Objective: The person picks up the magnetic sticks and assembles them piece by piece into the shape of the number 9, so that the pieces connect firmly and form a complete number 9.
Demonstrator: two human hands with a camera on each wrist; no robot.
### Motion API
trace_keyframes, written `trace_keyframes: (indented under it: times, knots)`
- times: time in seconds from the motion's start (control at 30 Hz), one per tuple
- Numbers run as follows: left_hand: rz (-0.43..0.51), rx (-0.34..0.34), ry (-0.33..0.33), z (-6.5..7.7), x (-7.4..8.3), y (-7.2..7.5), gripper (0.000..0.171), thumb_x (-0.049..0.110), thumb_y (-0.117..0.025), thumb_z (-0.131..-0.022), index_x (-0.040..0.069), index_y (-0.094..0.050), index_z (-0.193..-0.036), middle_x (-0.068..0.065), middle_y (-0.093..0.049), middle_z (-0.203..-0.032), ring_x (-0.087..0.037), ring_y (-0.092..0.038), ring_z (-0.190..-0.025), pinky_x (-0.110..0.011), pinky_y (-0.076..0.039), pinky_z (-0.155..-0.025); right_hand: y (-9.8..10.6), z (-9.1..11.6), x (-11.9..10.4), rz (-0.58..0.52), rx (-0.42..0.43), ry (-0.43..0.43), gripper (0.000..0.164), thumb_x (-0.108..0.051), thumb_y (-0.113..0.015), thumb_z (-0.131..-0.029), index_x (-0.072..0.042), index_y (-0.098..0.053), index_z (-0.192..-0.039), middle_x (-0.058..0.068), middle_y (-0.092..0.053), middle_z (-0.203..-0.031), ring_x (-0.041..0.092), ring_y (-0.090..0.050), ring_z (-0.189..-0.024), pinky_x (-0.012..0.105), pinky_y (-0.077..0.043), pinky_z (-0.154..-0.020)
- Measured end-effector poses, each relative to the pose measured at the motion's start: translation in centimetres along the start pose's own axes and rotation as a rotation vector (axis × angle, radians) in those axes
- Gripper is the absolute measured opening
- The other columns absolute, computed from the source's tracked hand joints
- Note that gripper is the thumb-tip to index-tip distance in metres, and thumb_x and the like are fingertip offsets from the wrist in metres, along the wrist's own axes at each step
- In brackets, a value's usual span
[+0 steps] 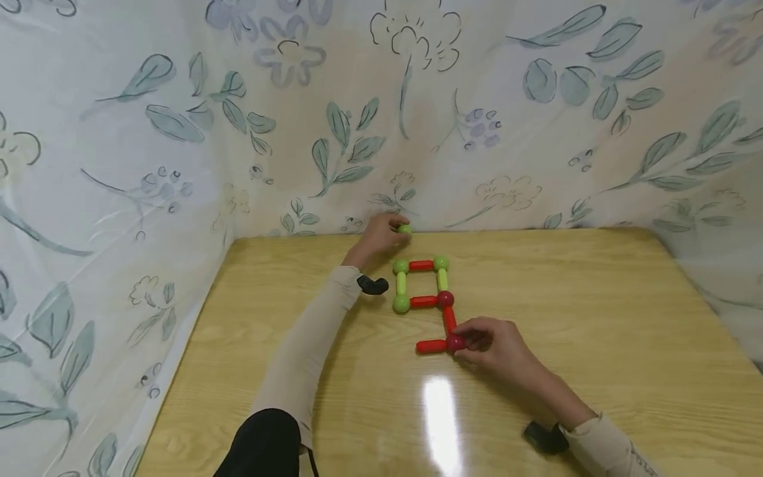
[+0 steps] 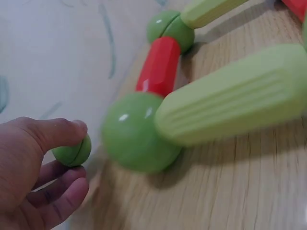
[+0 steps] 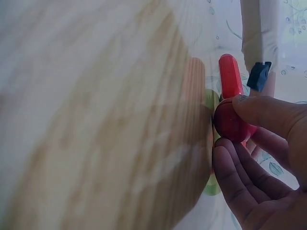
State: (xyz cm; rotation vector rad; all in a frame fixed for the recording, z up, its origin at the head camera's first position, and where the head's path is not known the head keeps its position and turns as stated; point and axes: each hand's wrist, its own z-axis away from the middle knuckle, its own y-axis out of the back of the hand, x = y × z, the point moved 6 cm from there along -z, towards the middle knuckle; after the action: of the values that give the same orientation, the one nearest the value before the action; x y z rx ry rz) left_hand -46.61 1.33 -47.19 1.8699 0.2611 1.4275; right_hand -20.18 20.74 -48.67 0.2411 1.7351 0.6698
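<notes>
My left hand pinches a green ball between thumb and fingers at the table's far edge. Right of and nearer than that hand lies a figure of toy rods and balls: a square with three green balls, one of them a near-left ball, and a dark red ball at its near right corner. From that corner a red rod runs toward me to a second dark red ball, which my right hand grips. A further red rod points left from it.
The wooden table ends at a floral cloth behind it. A black wrist device is on the left sleeve, another black device by the right wrist. Light reflects off the table's near middle.
</notes>
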Motion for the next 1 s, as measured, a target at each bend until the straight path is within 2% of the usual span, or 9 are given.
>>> trace_keyframes:
  times: [0.07,0.2,0.3,0.47,0.6,0.77,1.0]
  knots:
    - [0.029,0.013,0.011,0.3,0.3,1.2,0.036,0.011,-0.074,-0.09,0.004,-0.068,-0.125,-0.012,-0.065,-0.118,-0.025,-0.063,-0.103,-0.031,-0.053,-0.082,0.2,-0.2,-0.1,0.01,0.007,-0.002,0.032,-0.007,-0.086,-0.078,-0.011,-0.074,-0.107,-0.002,-0.071,-0.098,0.013,-0.066,-0.081,0.027,-0.056,-0.07]
    - [0.04,0.053,-0.021,2.0,0.7,3.1,0.036,0.01,-0.076,-0.09,0.001,-0.069,-0.124,-0.015,-0.066,-0.117,-0.028,-0.065,-0.101,-0.032,-0.055,-0.08,0.3,-0.5,-0.1,0.025,0.022,0.001,0.033,-0.005,-0.087,-0.077,-0.011,-0.074,-0.107,-0.002,-0.071,-0.097,0.013,-0.066,-0.08,0.027,-0.056,-0.069]
    - [0.033,0.072,-0.055,3.9,0.6,4.1,0.037,0.012,-0.077,-0.089,0.0,-0.069,-0.123,-0.013,-0.067,-0.116,-0.027,-0.065,-0.101,-0.031,-0.054,-0.083,0.1,-0.6,0.0,0.025,0.028,0.007,0.034,-0.004,-0.087,-0.076,-0.01,-0.074,-0.107,-0.002,-0.071,-0.096,0.013,-0.066,-0.079,0.027,-0.056,-0.068]
    - [0.054,0.078,-0.049,8.1,0.2,4.9,0.038,0.016,-0.077,-0.09,0.004,-0.069,-0.124,-0.009,-0.064,-0.113,-0.026,-0.065,-0.099,-0.034,-0.054,-0.082,-0.1,-0.6,0.0,0.014,0.024,0.005,0.033,-0.006,-0.087,-0.076,-0.01,-0.074,-0.107,-0.002,-0.071,-0.095,0.012,-0.066,-0.078,0.027,-0.056,-0.067]
    - [0.073,0.041,-0.06,11.6,0.1,3.5,0.039,0.016,-0.077,-0.089,0.005,-0.068,-0.126,-0.007,-0.062,-0.113,-0.023,-0.065,-0.099,-0.032,-0.055,-0.08,0.0,-0.7,0.3,0.008,0.027,0.002,0.032,-0.007,-0.087,-0.077,-0.011,-0.074,-0.107,-0.002,-0.071,-0.093,0.013,-0.066,-0.078,0.027,-0.056,-0.066]
    - [0.087,-0.011,-0.151,15.5,1.2,1.5,0.038,0.009,-0.08,-0.085,0.004,-0.07,-0.121,-0.007,-0.062,-0.106,-0.021,-0.067,-0.096,-0.028,-0.055,-0.078,0.1,-1.0,0.5,0.0,0.026,-0.002,0.031,-0.009,-0.087,-0.078,-0.011,-0.074,-0.107,-0.002,-0.071,-0.093,0.014,-0.066,-0.079,0.028,-0.056,-0.066]
    - [0.092,-0.134,-0.264,19.4,3.2,-1.2,0.033,0.011,-0.082,-0.084,0.008,-0.074,-0.116,0.002,-0.063,-0.101,-0.014,-0.064,-0.093,-0.027,-0.055,-0.074,-0.1,-1.4,0.4,0.003,0.02,-0.013,0.032,-0.007,-0.086,-0.077,-0.011,-0.074,-0.107,-0.001,-0.071,-0.094,0.014,-0.066,-0.079,0.028,-0.056,-0.067]
